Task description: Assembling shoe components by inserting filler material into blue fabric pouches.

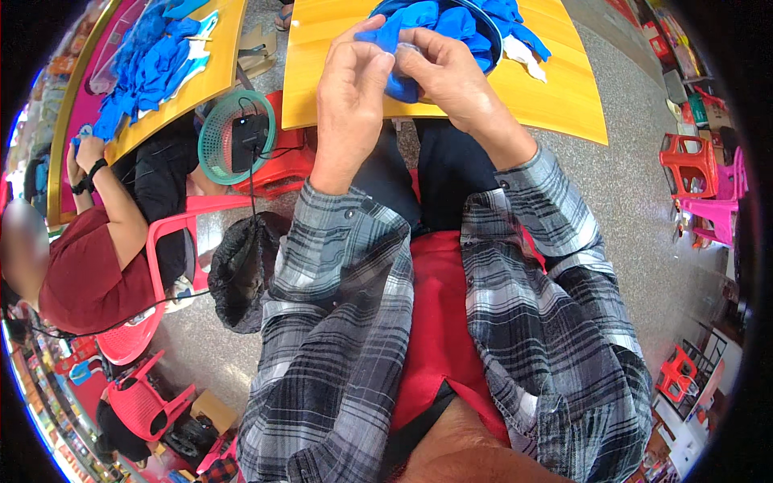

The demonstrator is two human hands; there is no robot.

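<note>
My left hand [352, 101] and my right hand [457, 79] meet over the near edge of a yellow table [555, 92]. Between the fingertips of both is a soft blue fabric-like piece [390, 34]; its exact kind cannot be made out. The left thumb and fingers pinch it, and the right thumb presses against bent fingers on its other side. Just beyond them sits a round basin [497, 50] with a dark rim, heaped with similar crumpled blue pieces [459, 24]. More blue pieces and a white one [527, 60] lie to the right of it.
At left, a person in a dark red shirt [97, 258] sits by another yellow table [217, 52] piled with blue pieces [157, 68]. A green basket [203, 137] holding a black device stands between the tables. Red stools [689, 165] are at far right.
</note>
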